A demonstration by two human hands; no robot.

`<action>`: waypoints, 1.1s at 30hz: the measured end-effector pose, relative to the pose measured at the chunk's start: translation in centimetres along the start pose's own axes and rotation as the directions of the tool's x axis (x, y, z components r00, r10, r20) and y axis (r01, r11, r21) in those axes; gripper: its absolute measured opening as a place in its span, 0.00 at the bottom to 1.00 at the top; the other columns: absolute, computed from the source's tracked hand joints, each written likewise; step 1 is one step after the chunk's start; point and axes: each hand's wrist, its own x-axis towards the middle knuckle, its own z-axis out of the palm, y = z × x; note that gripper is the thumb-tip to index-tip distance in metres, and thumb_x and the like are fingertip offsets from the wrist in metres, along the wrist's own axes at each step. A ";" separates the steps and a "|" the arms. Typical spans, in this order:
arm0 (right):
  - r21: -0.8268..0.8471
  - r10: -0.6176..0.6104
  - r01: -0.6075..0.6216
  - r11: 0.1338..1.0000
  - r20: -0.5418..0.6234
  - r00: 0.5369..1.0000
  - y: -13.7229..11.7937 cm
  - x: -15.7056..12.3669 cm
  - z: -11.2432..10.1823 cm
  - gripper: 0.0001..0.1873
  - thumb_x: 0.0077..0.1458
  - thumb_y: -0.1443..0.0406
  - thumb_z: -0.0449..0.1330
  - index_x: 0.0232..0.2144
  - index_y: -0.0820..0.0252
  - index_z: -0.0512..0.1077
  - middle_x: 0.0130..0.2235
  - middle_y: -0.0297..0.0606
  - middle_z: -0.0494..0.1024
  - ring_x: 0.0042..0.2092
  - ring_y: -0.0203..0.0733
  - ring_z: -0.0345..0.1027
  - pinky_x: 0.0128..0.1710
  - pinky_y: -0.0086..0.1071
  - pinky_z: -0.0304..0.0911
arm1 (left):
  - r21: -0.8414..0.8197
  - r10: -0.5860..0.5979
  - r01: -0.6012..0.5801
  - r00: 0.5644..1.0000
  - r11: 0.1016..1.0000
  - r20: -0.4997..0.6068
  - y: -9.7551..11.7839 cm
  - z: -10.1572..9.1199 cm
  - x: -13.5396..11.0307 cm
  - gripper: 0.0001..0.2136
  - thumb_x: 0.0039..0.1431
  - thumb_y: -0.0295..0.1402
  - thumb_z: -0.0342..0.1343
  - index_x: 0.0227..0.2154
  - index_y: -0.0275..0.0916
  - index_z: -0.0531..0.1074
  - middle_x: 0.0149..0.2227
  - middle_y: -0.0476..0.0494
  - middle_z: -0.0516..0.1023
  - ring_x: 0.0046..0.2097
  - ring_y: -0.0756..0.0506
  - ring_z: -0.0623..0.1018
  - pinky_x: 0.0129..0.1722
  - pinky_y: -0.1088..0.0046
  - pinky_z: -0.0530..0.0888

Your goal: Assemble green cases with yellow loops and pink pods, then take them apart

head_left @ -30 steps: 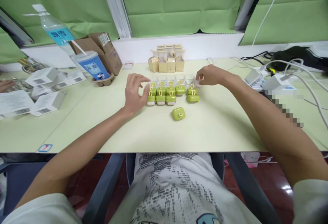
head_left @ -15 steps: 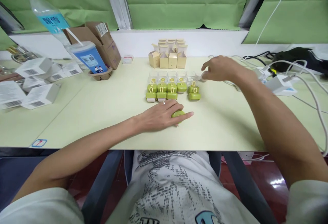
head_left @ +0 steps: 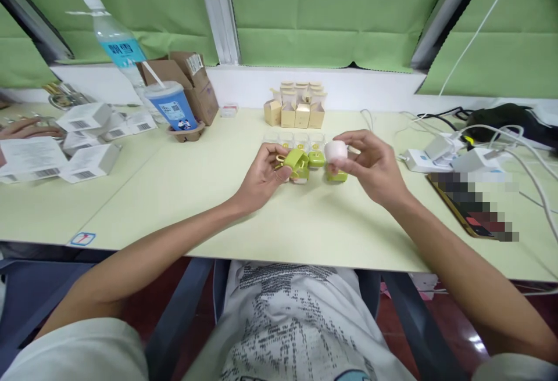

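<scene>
My left hand (head_left: pixel 261 182) pinches a hollow green cover (head_left: pixel 297 161) with a pale loop, raised above the table with its opening tilted toward me. My right hand (head_left: pixel 379 169) grips a small white round piece (head_left: pixel 335 152) between thumb and fingers, a little to the right of the cover. Under and behind the hands stand green capped pieces (head_left: pixel 316 159) in rows, partly hidden by my fingers. Clear cups (head_left: pixel 300 139) with yellow centres line up behind them.
Open cream cartons (head_left: pixel 302 115) stand by the wall. To the left are white boxes (head_left: pixel 89 160), a blue drink cup (head_left: pixel 173 108), a water bottle (head_left: pixel 124 50) and a cardboard box (head_left: pixel 204 93). A phone (head_left: pixel 468 207) and white chargers (head_left: pixel 436 154) lie right. Another person's hand (head_left: pixel 30 129) shows far left.
My left hand has lifted the green piece off the table, its hollow side now showing. My right hand has come back toward the left, now with the white round piece in it. The view has shifted.
</scene>
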 end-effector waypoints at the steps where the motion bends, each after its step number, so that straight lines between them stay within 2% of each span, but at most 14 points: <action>1: 0.028 0.014 -0.015 0.999 0.028 1.000 0.4 -0.5 0.5 0.27 0.52 0.48 0.84 0.47 0.47 0.79 0.50 0.35 0.84 0.37 0.44 0.84 0.38 0.41 0.85 | 0.007 0.000 0.000 1.000 1.000 -0.003 0.0 0.0 0.0 0.25 0.74 0.59 0.62 0.60 0.50 0.64 0.59 0.39 0.77 0.54 0.43 0.85 0.52 0.64 0.86; 4: 0.073 -0.001 -0.005 0.997 0.086 0.996 1.0 -1.4 1.3 0.26 0.53 0.50 0.84 0.50 0.45 0.80 0.55 0.37 0.85 0.44 0.48 0.87 0.48 0.46 0.87 | 0.049 0.043 -0.043 0.999 0.998 0.014 0.1 0.0 -0.1 0.28 0.72 0.57 0.66 0.67 0.52 0.68 0.64 0.38 0.76 0.63 0.41 0.83 0.61 0.62 0.85; 8: 0.035 -0.053 0.050 0.998 0.073 0.996 0.8 -1.8 1.5 0.25 0.55 0.49 0.83 0.50 0.47 0.83 0.53 0.40 0.87 0.49 0.49 0.86 0.54 0.47 0.86 | 0.111 0.062 -0.065 0.998 0.992 0.032 0.7 0.3 -0.3 0.26 0.70 0.51 0.71 0.65 0.54 0.76 0.63 0.39 0.77 0.63 0.40 0.83 0.61 0.61 0.85; 13: 0.055 -0.023 0.019 0.998 0.068 0.997 1.1 -1.9 1.6 0.27 0.52 0.48 0.84 0.48 0.49 0.84 0.53 0.40 0.88 0.49 0.50 0.86 0.54 0.48 0.86 | 0.185 0.060 -0.061 0.998 0.981 0.009 1.1 0.4 -0.6 0.26 0.66 0.51 0.74 0.63 0.52 0.79 0.62 0.38 0.78 0.63 0.38 0.82 0.59 0.59 0.87; 18: 0.004 -0.044 0.044 0.999 0.125 0.991 1.6 -2.1 1.8 0.22 0.56 0.51 0.82 0.50 0.48 0.88 0.49 0.39 0.90 0.49 0.49 0.86 0.56 0.48 0.85 | 0.210 0.092 -0.096 0.995 0.973 0.025 0.9 0.4 -0.7 0.24 0.66 0.47 0.75 0.62 0.53 0.80 0.61 0.38 0.79 0.64 0.38 0.82 0.58 0.59 0.87; 21: -0.050 -0.085 0.091 0.995 0.110 0.990 1.7 -2.3 2.0 0.21 0.59 0.48 0.80 0.51 0.46 0.89 0.52 0.40 0.90 0.51 0.51 0.86 0.56 0.49 0.85 | 0.231 0.127 -0.130 0.992 0.964 0.026 0.9 0.3 -0.7 0.24 0.65 0.47 0.76 0.61 0.53 0.81 0.60 0.38 0.80 0.63 0.38 0.82 0.56 0.58 0.87; 24: -0.108 -0.117 0.126 0.986 0.081 0.990 1.7 -2.3 2.1 0.21 0.60 0.45 0.78 0.51 0.45 0.90 0.54 0.41 0.89 0.50 0.51 0.86 0.53 0.48 0.86 | 0.254 0.118 -0.118 0.993 0.960 0.013 1.1 0.3 -0.6 0.24 0.64 0.51 0.75 0.59 0.53 0.81 0.59 0.38 0.80 0.63 0.37 0.82 0.55 0.56 0.87; 29: -0.227 -0.135 0.151 0.962 0.087 0.987 1.9 -2.4 2.3 0.23 0.65 0.41 0.72 0.53 0.44 0.89 0.52 0.41 0.88 0.48 0.52 0.85 0.53 0.47 0.84 | 0.325 0.033 -0.035 0.999 0.945 0.011 1.4 0.2 -0.5 0.28 0.62 0.62 0.72 0.58 0.53 0.82 0.60 0.36 0.79 0.65 0.34 0.81 0.59 0.50 0.87; 33: -0.323 -0.144 0.166 0.932 0.090 0.986 1.7 -2.7 2.6 0.24 0.69 0.40 0.68 0.55 0.44 0.87 0.52 0.42 0.87 0.48 0.52 0.84 0.53 0.47 0.83 | 0.290 0.048 -0.051 0.999 0.956 0.018 1.3 0.3 -0.7 0.26 0.63 0.60 0.73 0.57 0.53 0.81 0.60 0.38 0.79 0.65 0.35 0.81 0.58 0.50 0.88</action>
